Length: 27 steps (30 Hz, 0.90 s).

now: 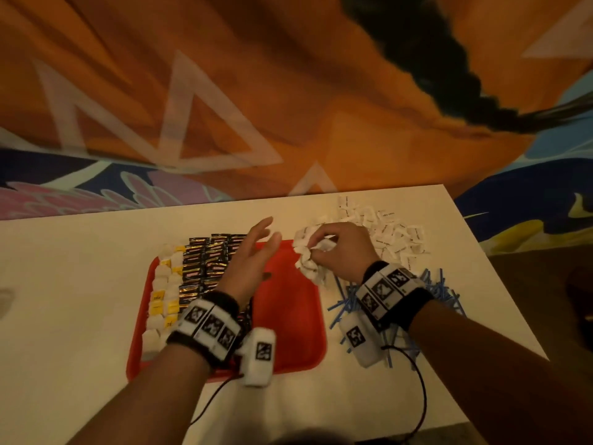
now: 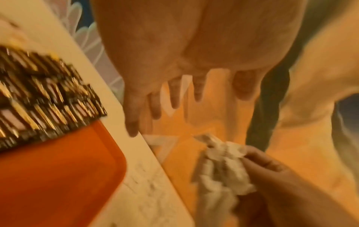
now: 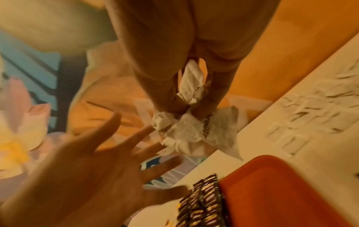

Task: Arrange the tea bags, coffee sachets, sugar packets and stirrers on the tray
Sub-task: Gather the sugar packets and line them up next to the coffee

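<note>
Head view: a red tray (image 1: 288, 316) sits on a pale counter (image 1: 80, 284). Its left side is already filled: a column of white and yellow tea bags (image 1: 162, 293) along the left rim, then rows of dark coffee sachets (image 1: 205, 261) beside them. The right half of the tray is bare, probably kept free for the remaining items. The right hand (image 1: 340, 248) grips a crumpled bunch of white sugar packets (image 1: 309, 252) just above the tray's far right corner, apparently to carry them in. More sugar packets lie heaped on the counter beyond that hand, and blue stirrers (image 1: 442, 290) are scattered on the counter right of the tray, partly under the right wrist. The left hand (image 1: 248, 268) hovers over the tray, fingers straight and spread, holding nothing, likely ready to receive or square up the packets.

Left wrist view, blurred: the left hand's fingers (image 2: 174, 95) hang extended and empty. The coffee sachets (image 2: 44, 98) cover the tray (image 2: 58, 176), and the right hand holds the bunch at lower right.

Right wrist view: the right hand's fingers (image 3: 213, 92) pinch the sugar packets (image 3: 196, 130) from above. The left hand (image 3: 93, 169) reaches towards them, palm spread.
</note>
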Motion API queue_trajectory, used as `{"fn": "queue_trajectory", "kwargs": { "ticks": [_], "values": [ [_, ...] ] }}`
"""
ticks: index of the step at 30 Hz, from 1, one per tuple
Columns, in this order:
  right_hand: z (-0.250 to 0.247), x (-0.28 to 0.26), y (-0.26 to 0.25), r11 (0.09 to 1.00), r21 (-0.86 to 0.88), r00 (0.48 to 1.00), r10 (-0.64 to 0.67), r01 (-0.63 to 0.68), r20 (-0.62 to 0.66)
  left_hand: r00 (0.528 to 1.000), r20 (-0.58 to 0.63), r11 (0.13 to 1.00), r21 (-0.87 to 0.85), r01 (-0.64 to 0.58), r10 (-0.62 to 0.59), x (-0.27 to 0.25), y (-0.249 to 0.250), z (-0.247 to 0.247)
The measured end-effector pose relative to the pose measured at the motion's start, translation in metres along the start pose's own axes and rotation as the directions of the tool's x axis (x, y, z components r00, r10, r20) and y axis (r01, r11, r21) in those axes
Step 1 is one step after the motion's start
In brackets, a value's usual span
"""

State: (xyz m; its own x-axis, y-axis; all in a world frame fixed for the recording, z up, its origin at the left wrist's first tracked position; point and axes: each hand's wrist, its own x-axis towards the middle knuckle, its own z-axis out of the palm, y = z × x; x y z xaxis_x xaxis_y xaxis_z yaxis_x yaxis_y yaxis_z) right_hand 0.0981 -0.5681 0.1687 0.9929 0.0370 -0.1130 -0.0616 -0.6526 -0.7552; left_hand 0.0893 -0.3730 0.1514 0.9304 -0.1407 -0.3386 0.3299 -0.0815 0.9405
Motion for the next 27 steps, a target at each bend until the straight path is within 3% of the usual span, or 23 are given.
{"fn": "queue_trajectory", "kwargs": {
  "ticks": [2, 4, 8, 11, 15, 21, 23, 27],
  "values": [
    [0.014, -0.011, -0.026, 0.998, -0.019, 0.998, -0.068, 0.068, 0.002, 0.987, 0.103, 0.94, -0.305, 0.151, -0.125, -0.004, 0.015, 0.011],
    [0.031, -0.019, -0.048, 0.995, -0.047, 0.996, -0.092, 0.092, -0.009, 0.957, 0.221, 0.8, -0.531, 0.279, -0.188, -0.011, 0.021, 0.014],
    [0.059, -0.032, -0.077, 0.971, -0.132, 0.98, -0.195, 0.198, 0.031, 0.934, 0.21, 0.64, -0.683, 0.351, -0.288, -0.022, 0.012, -0.008],
    [0.066, -0.044, -0.089, 0.974, -0.1, 0.977, -0.194, 0.202, 0.087, 0.937, 0.216, 0.645, -0.681, 0.347, -0.276, -0.03, 0.006, -0.03],
    [0.072, -0.045, -0.099, 0.974, -0.114, 0.981, -0.195, 0.194, -0.002, 0.931, 0.235, 0.675, -0.642, 0.364, -0.278, -0.043, 0.008, -0.05],
    [0.08, -0.044, -0.106, 0.984, 0.171, 0.995, -0.029, 0.045, -0.092, 0.937, 0.233, 0.687, -0.637, 0.35, -0.261, -0.056, 0.011, -0.068],
    [0.081, -0.044, -0.107, 0.948, 0.319, 0.995, 0.029, 0.002, -0.09, 0.938, 0.232, 0.666, -0.661, 0.347, -0.258, -0.054, 0.007, -0.075],
    [0.079, -0.045, -0.111, 0.826, 0.559, 0.99, 0.127, -0.073, -0.058, 0.971, 0.096, 0.752, -0.618, 0.232, -0.221, -0.055, -0.002, -0.087]
  ]
}}
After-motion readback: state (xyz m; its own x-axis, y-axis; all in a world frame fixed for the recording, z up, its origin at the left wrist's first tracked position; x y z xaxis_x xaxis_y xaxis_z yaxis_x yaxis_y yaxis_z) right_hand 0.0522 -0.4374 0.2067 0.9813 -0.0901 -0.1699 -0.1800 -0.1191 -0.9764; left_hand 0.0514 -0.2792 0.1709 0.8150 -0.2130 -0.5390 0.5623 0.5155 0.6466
